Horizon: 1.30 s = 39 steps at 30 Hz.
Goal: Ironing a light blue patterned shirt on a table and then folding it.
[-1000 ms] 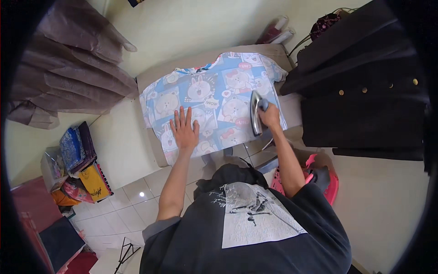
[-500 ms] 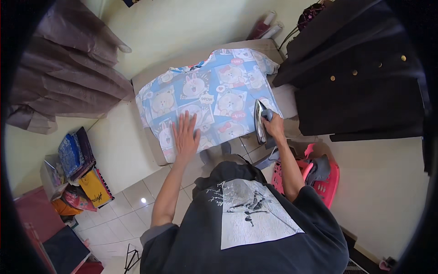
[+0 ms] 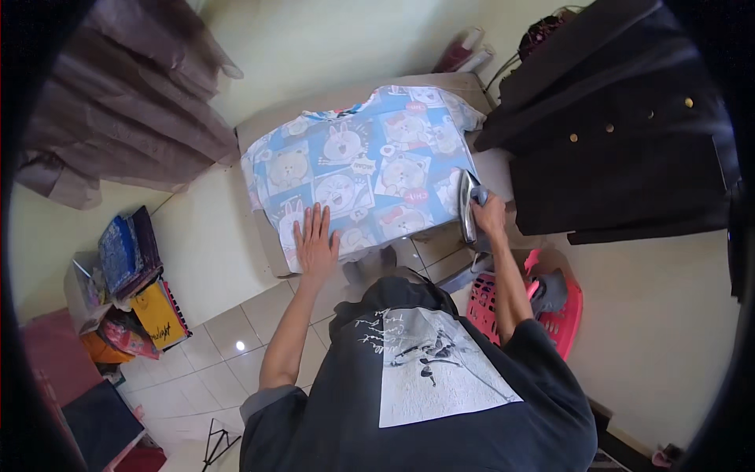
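Observation:
A light-blue T-shirt (image 3: 366, 161) printed with cartoon bears and rabbits lies spread over a beige padded surface (image 3: 259, 130). My left hand (image 3: 316, 248) rests flat on the shirt's near edge at the left, its fingers spread. At the right side of the shirt, my right hand (image 3: 491, 215) is wrapped round the handle of a clothes iron (image 3: 467, 206). The iron's silver body points away from me and lies along the shirt's right edge. Its soleplate is hidden from here.
Dark garments with gold buttons (image 3: 613, 169) hang at the right. A pink laundry basket (image 3: 568, 318) holding clothes stands below them. Brown curtains (image 3: 118, 102) hang at the left, above stacked bags and a yellow notebook (image 3: 160, 316). Rolled material (image 3: 464, 51) leans against the wall.
The iron in my right hand has moved right, to the shirt's right edge. My left hand stays on the shirt, a little nearer its front edge. The view has shifted slightly.

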Motion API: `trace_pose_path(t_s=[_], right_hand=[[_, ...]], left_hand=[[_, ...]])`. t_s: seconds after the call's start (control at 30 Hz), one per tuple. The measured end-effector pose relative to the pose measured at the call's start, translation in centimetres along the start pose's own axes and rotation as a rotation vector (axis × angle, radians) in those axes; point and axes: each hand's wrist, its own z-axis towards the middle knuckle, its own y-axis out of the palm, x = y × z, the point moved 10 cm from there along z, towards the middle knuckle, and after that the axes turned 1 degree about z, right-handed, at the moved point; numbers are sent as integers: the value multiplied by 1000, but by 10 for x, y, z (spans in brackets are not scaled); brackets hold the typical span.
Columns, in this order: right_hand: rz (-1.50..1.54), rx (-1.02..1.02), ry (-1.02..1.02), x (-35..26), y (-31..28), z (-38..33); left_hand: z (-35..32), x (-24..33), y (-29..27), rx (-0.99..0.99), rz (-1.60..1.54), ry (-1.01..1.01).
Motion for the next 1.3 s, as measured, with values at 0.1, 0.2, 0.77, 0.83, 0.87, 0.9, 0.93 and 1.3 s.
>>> trace_pose_path(t_s=[0.1, 0.2, 0.77, 0.83, 0.87, 0.9, 0.93, 1.3], right_hand=[[125, -105, -81, -71, 10, -34], [160, -264, -215, -145, 45, -66], [166, -151, -34, -3, 24, 6], [218, -152, -27, 6, 18, 12], [221, -156, -19, 9, 16, 14], [223, -162, -12, 10, 17, 16], [161, -127, 20, 9, 15, 16], [133, -388, -453, -227, 66, -65]], left_hand=[[-4, 4, 3, -10, 10, -3], [-2, 20, 11, -23, -22, 23], [-6, 13, 1, 27, 38, 4], [-7, 12, 0, 39, 56, 1], [-8, 11, 1, 36, 51, -8], [-10, 9, 2, 34, 47, -17], [-14, 6, 2, 36, 55, -25], [-54, -46, -16, 105, 120, -292]])
